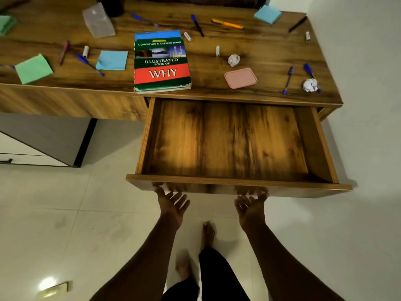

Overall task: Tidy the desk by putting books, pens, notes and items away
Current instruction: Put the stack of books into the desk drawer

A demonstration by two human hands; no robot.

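Drawer (238, 180) stands fully out beneath the desk (271, 51), its bottom bare; by my reading it is opened to take the clutter above. Left hand (172, 206) and right hand (251, 208) are palm-up, fingers spread, holding nothing. Their tips sit at the lower edge of the drawer's front panel, a placement suited to drawing a handleless front from beneath.

The book (161, 61) lies flat at the desk's near edge, just left of the opening. Pens (288, 80), sticky-note pads (112, 60), two paper balls (234, 60) and a pink lidded box (240, 77) lie scattered apart.

Whether the fingertips touch the panel is probably undecidable, since its gloss mirrors them. A green pad (6, 25) is cut off at the left. A pale object (53, 291) on the floor (65, 203) is too blurred to name.
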